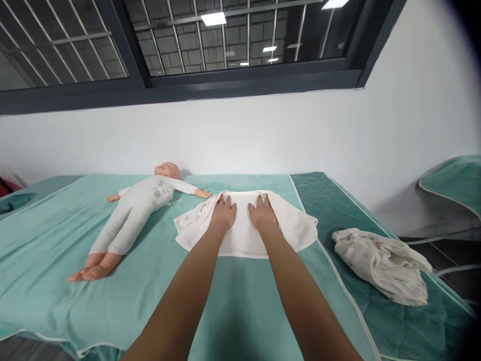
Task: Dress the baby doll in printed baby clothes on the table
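A small white garment (244, 240) lies spread on the green bedding, its two sides flared outward. On its upper left part rests my left hand (224, 213), palm down with the fingers apart. My right hand (262, 213) lies on the upper right part in the same way, fingers spread and pointing toward the wall. Neither hand grips the cloth. To the left, a baby doll (141, 203) in a white body suit lies on its back with arms outstretched; one of its hands is close to the garment's left edge.
A crumpled patterned cloth (383, 263) lies on the darker green quilted cover (323, 200) at the right. Behind the bedding (48, 240) stands a white wall (240, 135) below a barred window. Green fabric (454, 183) and pale tubes show at the far right.
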